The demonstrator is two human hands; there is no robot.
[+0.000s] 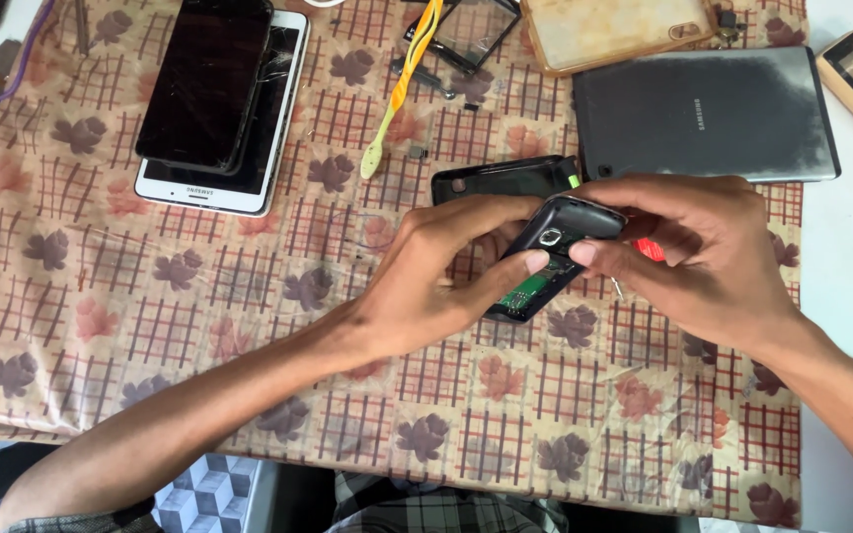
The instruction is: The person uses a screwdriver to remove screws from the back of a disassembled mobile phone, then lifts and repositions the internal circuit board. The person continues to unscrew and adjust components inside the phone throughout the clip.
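Two hands meet over the middle of the table, both closed around a small black phone (555,252) with its back off. The left hand (446,271) comes in from the lower left, forearm running diagonally across the cloth, wrist bent slightly upward; its fingers curl round the phone's left edge and the thumb lies along the open back, tip pressing near the round camera ring. The right hand (703,247) enters from the lower right, knuckles arched high, fingers hooked over the phone's top end and the thumb pointing left to meet the other thumb. The phone is tilted, top end up and to the right, held just above the cloth (249,326), a green circuit board showing at its lower end. Something red (651,249) peeks out under the right palm; what it is cannot be told.

A black cover (505,180) lies just behind the hands. Farther back sit a grey tablet (703,114), two stacked tablets (224,99) with a cracked screen, and a yellow toothbrush (402,89).
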